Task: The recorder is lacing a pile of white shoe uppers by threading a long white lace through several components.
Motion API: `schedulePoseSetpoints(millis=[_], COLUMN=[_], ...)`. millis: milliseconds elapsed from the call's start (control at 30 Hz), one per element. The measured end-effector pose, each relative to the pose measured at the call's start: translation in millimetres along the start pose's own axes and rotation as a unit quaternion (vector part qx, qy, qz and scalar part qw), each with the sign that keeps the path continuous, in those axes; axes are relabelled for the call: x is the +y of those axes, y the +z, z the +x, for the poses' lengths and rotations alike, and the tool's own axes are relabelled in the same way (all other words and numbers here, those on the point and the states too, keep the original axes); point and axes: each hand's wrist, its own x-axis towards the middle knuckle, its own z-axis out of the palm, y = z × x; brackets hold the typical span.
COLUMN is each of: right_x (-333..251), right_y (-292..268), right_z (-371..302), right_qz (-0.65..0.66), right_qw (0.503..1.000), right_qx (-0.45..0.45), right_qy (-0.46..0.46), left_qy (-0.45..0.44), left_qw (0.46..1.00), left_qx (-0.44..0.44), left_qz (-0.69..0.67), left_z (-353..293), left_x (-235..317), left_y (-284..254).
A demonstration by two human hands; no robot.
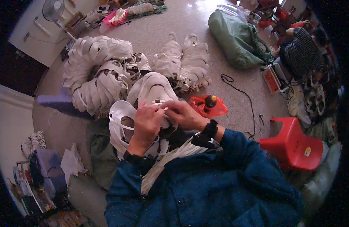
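Note:
A white sneaker (153,87) lies in front of me with its toe pointing away. Over its tongue and eyelets my left hand (147,123) and my right hand (186,115) meet, fingertips almost touching. My right fingers pinch a thin white shoelace (164,108). The left hand is closed at the same spot, its fingertips partly hidden, so what it grips does not show clearly. Another white sneaker (115,118) rests just left of my left hand, partly covered by that wrist. A bundle of white laces (174,155) lies across my lap under my forearms.
Rows of nested white sneakers (95,51) fill the floor ahead, beside a purple stool (61,100). To the right are a red plastic bag (219,109) with a dark bottle, a black cord (242,90) and a red stool (295,145). Beyond a green sack (235,39), another person (301,49) bends down.

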Motion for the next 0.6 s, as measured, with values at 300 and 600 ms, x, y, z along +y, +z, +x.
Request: schedulePoseSetpoints(millis=[300,600], right_x=[-13.7,-2.8], right_y=[-22.0,-22.2], right_z=[-7.2,-15.6], right_qz=[0.115,-0.132], right_qw=[0.983,0.983], right_qx=[-0.13,-0.036], right_qy=[0.068,-0.123], left_qy=[-0.089,-0.163], left_qw=[0.995,0.978], left_qx=[-0.023,-0.128], left_qz=[-0.028,-0.04], left_z=[-14.2,-16.0], left_x=[-1.6,4.6], left_y=[-7.9,-12.9])
